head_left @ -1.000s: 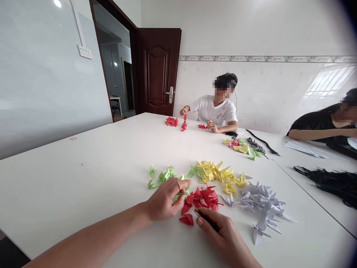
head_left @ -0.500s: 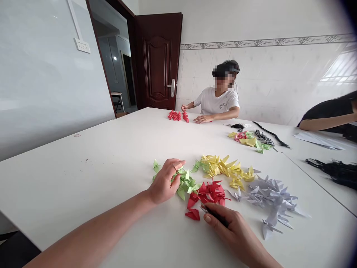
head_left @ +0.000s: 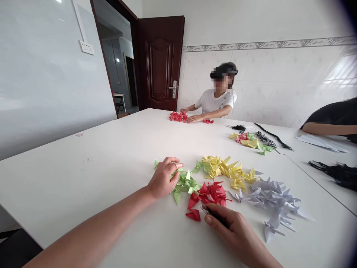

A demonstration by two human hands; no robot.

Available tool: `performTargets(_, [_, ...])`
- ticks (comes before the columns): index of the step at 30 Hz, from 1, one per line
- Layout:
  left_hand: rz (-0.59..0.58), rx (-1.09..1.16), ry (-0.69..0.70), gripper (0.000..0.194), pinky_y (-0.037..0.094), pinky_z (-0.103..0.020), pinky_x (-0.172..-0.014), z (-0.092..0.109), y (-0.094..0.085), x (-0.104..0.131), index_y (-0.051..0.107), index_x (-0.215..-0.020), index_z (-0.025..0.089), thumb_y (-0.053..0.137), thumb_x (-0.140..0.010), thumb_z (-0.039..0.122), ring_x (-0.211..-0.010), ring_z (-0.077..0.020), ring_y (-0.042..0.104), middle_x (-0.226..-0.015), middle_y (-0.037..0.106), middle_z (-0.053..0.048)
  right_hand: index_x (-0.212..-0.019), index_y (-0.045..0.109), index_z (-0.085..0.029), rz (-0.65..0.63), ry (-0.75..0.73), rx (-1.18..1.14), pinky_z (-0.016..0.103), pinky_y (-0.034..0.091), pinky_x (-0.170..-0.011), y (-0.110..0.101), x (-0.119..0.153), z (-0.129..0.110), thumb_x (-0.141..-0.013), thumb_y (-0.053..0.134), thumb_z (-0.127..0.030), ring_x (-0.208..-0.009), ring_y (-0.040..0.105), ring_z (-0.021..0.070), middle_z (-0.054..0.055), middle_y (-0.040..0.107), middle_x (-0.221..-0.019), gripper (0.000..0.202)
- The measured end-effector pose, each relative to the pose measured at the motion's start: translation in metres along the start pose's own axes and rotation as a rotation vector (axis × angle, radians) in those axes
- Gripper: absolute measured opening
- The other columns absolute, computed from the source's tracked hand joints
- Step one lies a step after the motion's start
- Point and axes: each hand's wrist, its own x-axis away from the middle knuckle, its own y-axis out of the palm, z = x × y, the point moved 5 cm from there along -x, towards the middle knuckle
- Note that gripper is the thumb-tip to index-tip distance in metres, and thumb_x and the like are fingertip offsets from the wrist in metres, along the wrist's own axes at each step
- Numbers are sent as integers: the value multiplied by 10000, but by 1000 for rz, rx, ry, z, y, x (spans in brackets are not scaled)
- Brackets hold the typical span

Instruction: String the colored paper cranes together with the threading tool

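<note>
Green paper cranes (head_left: pixel 185 183), well in from the far edge of the desk (head_left: pixel 111 139), meet the left hand (head_left: pixel 162 179), fingers curled, grip unclear; the right hand (head_left: pixel 238 227) clamps a dark tool (head_left: pixel 219 216)

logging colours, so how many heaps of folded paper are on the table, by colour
green heap: 1
yellow heap: 1
white heap: 1
red: 3 (near red heap, large far heap, small far heap)
mixed heap: 1
total: 7, stray edge pieces included; single pieces overlap too much to count
</note>
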Motion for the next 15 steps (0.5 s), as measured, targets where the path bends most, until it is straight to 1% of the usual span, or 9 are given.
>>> performTargets(4, [9,-37,20,247,453,-393,-850,3,-4,-3,581,-997,187,492,-788,90,-973,-196,571,-1063,556,-87,-922,668,-183,-1,-12,-21,218,412,-511,1,0,-3,-838,470,-410,-636,565,163,22,655,-756,312])
performTargets(7, [16,-55,27,228,457,-390,-851,5,-6,-18,609,-966,181,504,-779,104,-987,-207,556,-1043,569,-89,-826,645,-182,-6,-28,-6,203,345,-479,1,0,-6,-839,467,-384,-564,484,124,-5,591,-662,269])
performTargets(8, [-25,-72,7,229,456,-383,-853,4,-3,-26,616,-961,181,510,-773,105,-984,-207,553,-1037,575,-88,-793,630,-184,-8,-39,-12,199,317,-469,1,0,-7,-841,466,-376,-542,442,110,-18,552,-625,258])
performTargets(9, [-95,-97,-22,232,454,-376,-856,3,2,-35,624,-956,183,514,-767,106,-978,-208,551,-1029,584,-84,-763,613,-184,-12,-49,-23,196,291,-461,0,1,-7,-842,464,-370,-527,400,100,-29,511,-597,251])
performTargets(12, [-363,-164,-90,232,451,-338,-840,1,24,-59,653,-913,199,520,-748,104,-933,-202,564,-978,627,-57,-744,581,-186,-33,-45,-63,198,237,-453,0,1,-9,-848,455,-365,-517,307,90,-46,408,-569,241])
performTargets(13, [-428,-170,-91,233,455,-318,-818,1,31,-66,660,-892,205,525,-735,98,-910,-196,574,-955,642,-45,-744,574,-187,-40,-37,-73,198,228,-453,1,1,-9,-849,453,-366,-518,289,90,-49,384,-567,240])
performTargets(15, [-511,-165,-76,231,463,-274,-748,1,44,-78,670,-848,214,551,-694,90,-842,-182,594,-915,661,-25,-726,555,-185,-47,-35,-84,199,223,-458,1,1,-11,-850,450,-365,-523,273,89,-52,359,-571,243])
